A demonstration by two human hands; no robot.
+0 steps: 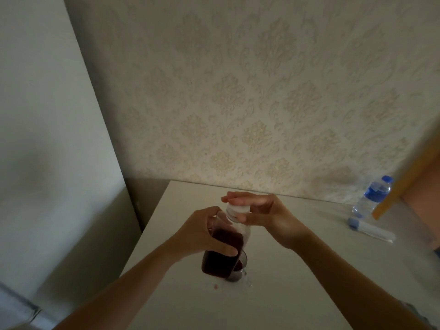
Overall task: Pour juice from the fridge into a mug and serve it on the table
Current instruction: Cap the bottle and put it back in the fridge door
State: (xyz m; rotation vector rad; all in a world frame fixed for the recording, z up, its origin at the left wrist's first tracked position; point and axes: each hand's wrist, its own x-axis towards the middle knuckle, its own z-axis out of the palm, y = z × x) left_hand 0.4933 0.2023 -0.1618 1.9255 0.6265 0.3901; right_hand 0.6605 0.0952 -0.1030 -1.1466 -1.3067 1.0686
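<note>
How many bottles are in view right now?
2: the juice bottle held in both hands at the table's middle, and a water bottle standing at the far right by the wall.

Two bare forearms are seen rising from the bottom edge, one from seven o'clock and one from five o'clock. No sleeve is worn over either forearm as far as the wrists. The left hand [204, 234] and the right hand [266, 217] are uncovered, and slender fingers are shown. A small patch of grey patterned cloth [415, 314] is glimpsed beside the right arm at five o'clock.
</note>
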